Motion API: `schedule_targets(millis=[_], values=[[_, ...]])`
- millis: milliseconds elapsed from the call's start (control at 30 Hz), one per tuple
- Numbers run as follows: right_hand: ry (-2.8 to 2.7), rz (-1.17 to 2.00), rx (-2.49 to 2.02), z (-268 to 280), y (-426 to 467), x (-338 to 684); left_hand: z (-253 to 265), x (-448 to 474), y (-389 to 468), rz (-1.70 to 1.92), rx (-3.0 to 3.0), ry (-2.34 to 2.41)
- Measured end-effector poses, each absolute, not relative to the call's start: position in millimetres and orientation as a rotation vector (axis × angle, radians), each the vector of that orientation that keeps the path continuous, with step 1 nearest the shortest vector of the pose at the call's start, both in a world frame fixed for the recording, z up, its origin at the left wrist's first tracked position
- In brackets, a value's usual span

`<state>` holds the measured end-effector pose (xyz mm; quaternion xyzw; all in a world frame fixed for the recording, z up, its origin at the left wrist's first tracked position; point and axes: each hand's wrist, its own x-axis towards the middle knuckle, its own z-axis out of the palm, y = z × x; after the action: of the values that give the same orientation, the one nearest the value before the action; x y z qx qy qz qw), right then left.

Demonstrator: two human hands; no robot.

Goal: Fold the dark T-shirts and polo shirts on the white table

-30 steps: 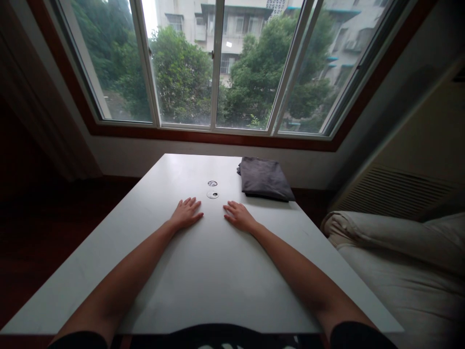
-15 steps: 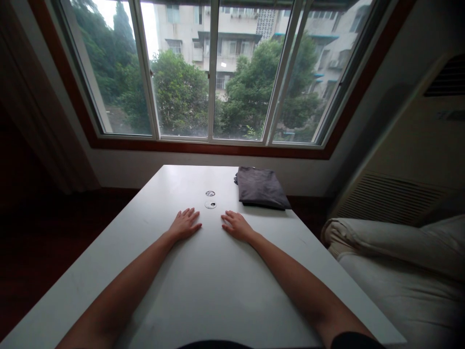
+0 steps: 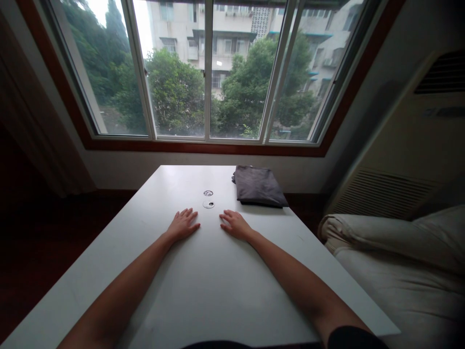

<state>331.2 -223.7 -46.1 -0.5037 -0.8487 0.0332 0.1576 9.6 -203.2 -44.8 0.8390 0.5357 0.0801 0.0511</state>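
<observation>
Left hand (image 3: 182, 226) and right hand (image 3: 236, 226) rest palm-down on a white table (image 3: 210, 286).
Both have fingers spread apart, just short of a round disc (image 3: 205, 205); the folded grey cloth (image 3: 257, 185), perhaps more than one piece, lies by the far right corner.

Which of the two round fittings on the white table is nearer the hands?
The light disc with the small dark opening right of its centre. The other round fitting lies just beyond it, toward the window.
</observation>
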Motion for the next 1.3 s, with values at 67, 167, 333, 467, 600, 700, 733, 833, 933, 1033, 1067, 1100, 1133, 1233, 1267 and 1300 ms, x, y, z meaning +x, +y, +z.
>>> schedule_targets(millis=[67,167,333,467,600,700,733,833,933,1033,1067,1100,1133,1233,1267,1300], values=[[-2.426,0.092,-1.435,-46,-223,331,-45,9,-203,0.244,2.551,1.631],[-2.434,0.085,-1.431,-48,-221,331,-45,9,-202,0.246,2.553,1.618],[-2.425,0.084,-1.435,-49,-220,330,-42,10,-204,0.387,2.573,1.618],[-2.41,0.084,-1.429,-50,-221,330,-35,14,-209,0.561,2.608,1.586],[-2.328,0.131,-1.391,-46,-214,333,-32,18,-212,0.653,2.607,1.552],[-2.103,0.094,-1.466,-32,-194,345,-34,20,-211,0.692,2.575,1.552],[-2.006,0.044,-1.493,-25,-184,352,-35,21,-211,0.707,2.561,1.555],[-1.738,-0.118,-1.574,-3,-152,379,-37,23,-209,0.736,2.531,1.569],[-1.508,-0.168,-1.748,13,-122,408,-36,24,-208,0.743,2.516,1.572],[-1.314,-0.098,-1.937,16,-102,427,-32,24,-209,0.723,2.503,1.523],[-1.278,-0.076,-1.972,15,-98,430,-31,24,-209,0.706,2.501,1.491],[-1.258,-0.062,-1.991,14,-94,432,-29,24,-209,0.692,2.501,1.459],[-1.247,-0.057,-1.998,12,-92,434,-28,24,-210,0.682,2.5,1.433],[-1.206,-0.046,-1.995,10,-89,433,-25,24,-211,0.691,2.497,1.416],[-1.184,-0.045,-1.992,11,-88,433,-24,25,-211,0.696,2.493,1.426],[-1.161,-0.049,-1.987,14,-87,432,-23,25,-212,0.696,2.488,1.435]])
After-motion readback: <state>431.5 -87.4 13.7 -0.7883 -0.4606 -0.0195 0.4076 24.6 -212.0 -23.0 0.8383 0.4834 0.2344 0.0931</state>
